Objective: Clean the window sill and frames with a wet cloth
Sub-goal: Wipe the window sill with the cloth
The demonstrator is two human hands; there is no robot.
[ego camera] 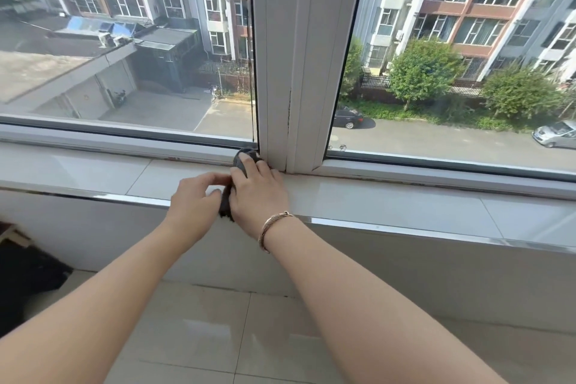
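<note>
A dark grey cloth [241, 159] lies on the white tiled window sill [374, 199], bunched against the foot of the white vertical window frame [299, 56]. My right hand [258, 190], with a bracelet on its wrist, holds the cloth, and its fingers press the cloth into the corner where the lower frame rail [124, 142] meets the upright. My left hand [194, 196] sits just left of it, fingers curled on the cloth's hanging end [225, 209] at the sill's front edge. Most of the cloth is hidden under my hands.
The sill has a shiny metal strip [405, 229] along its front edge. Dark grime runs along the joint at the frame's base [389, 179]. A dark object [28, 271] sits on the tiled floor at the lower left. Glass panes fill both sides.
</note>
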